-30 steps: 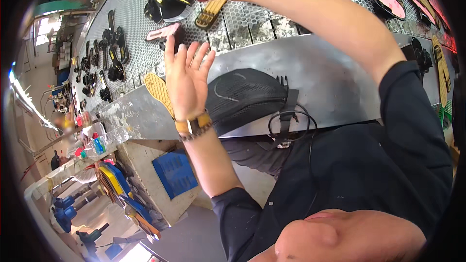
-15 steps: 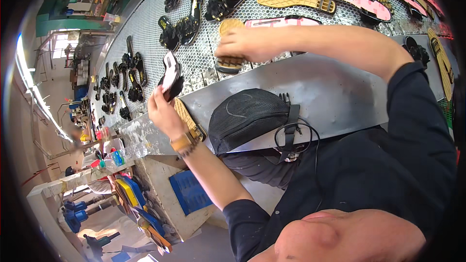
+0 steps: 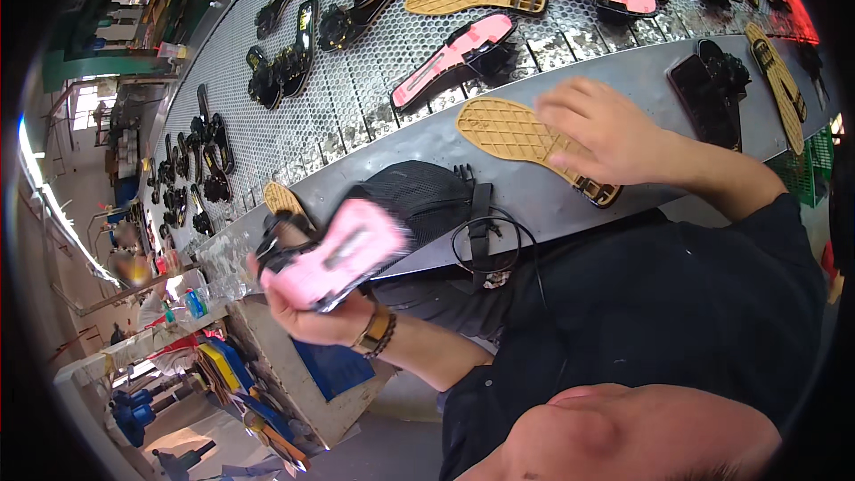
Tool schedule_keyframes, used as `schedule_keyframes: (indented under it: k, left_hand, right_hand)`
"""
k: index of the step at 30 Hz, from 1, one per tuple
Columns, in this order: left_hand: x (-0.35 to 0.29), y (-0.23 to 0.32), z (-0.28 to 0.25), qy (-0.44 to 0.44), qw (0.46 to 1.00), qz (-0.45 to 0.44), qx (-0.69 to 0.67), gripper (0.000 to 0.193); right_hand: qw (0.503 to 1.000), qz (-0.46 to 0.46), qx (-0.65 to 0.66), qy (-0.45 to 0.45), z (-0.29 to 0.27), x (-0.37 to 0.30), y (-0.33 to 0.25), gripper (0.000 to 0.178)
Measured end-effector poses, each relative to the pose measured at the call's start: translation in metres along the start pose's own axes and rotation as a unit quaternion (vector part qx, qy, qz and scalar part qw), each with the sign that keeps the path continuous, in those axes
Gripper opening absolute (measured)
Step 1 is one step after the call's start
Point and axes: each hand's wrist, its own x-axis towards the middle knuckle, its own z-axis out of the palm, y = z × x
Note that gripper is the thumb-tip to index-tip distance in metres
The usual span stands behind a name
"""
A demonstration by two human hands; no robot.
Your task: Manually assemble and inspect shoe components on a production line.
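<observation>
My left hand (image 3: 316, 319) grips a slipper upper (image 3: 361, 245), its pink underside turned up and black trim at its edge; motion blurs it a little. On the metal ledge (image 3: 419, 272) lies a tan sole (image 3: 500, 127) with a grid pattern, its heel end toward me. Over that sole is my right hand (image 3: 614, 135), fingers stretched and apart; whether the fingertips touch it I cannot tell. Just beyond the ledge, a pink-bottomed upper (image 3: 450, 58) rests on the perforated conveyor. Another tan sole (image 3: 283, 199) shows partly behind the held upper.
A black mesh bag (image 3: 419, 196) with a strap and cable sits on the ledge. Black slippers with flower trims (image 3: 289, 62) stand along the conveyor (image 3: 356, 98). At the right, a black slipper (image 3: 712, 89) and a tan sole (image 3: 775, 85) lie on the ledge.
My left hand has brought the upper nearer and turned its pink underside up. My right hand has moved right and nearer; the sole it held now lies on the ledge. The view has shifted.
</observation>
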Motion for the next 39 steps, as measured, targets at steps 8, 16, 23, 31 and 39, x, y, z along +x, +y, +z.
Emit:
schedule_keyframes:
  k: [8,16,23,31,39]
  left_hand:
    - [-0.040,-0.065,0.011,-0.258,0.946,-0.127,-0.149,0.039]
    - [-0.079,-0.086,0.025,-0.198,0.955,-0.192,-0.112,0.072]
    - [-0.110,-0.081,0.045,-0.222,0.960,-0.164,0.043,0.066]
    - [-0.133,-0.094,0.062,-0.256,0.956,-0.139,-0.011,0.054]
    - [-0.140,-0.101,0.070,-0.280,0.949,-0.111,-0.090,0.049]
  right_hand:
    - [0.996,0.090,-0.001,0.022,0.020,0.011,0.011,0.044]
    - [0.782,0.100,0.615,-0.015,-0.021,0.001,0.012,0.044]
    - [0.934,0.123,0.285,-0.177,-0.046,0.014,-0.032,0.032]
    - [0.879,0.193,0.387,-0.199,-0.033,0.018,-0.049,0.036]
    - [0.930,0.116,0.318,-0.141,-0.011,0.014,-0.033,0.036]
